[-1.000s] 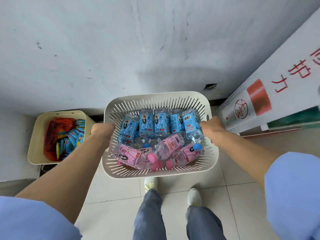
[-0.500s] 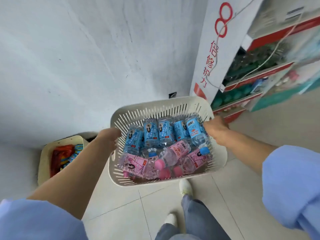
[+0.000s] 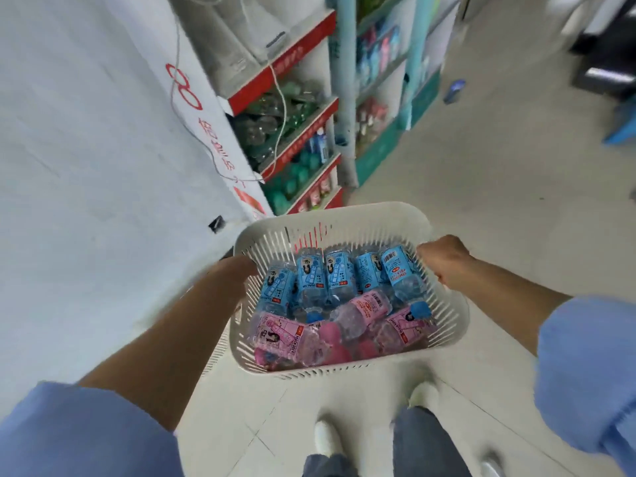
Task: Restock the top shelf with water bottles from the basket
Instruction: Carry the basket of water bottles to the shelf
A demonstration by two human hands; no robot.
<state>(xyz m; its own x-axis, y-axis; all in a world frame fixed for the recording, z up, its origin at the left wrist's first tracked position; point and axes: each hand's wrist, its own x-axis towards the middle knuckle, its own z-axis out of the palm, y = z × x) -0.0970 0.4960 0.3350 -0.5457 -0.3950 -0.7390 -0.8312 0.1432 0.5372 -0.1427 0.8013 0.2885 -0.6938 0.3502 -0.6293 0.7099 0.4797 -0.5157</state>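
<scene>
Gripped basket at its side rims, left hand and right hand curled over them — bottles heaped loose inside, shelf beyond far rim. Risked spilling through tilt or slipped grip.

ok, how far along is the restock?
Done: nothing shelved; the basket is loaded with blue-label bottles and pink-label bottles. In hand: left hand and right hand each have a grip on its rim, carrying it near the red-edged rack. Left: free a hand, then move bottles to the top shelf, which looks bare.
</scene>
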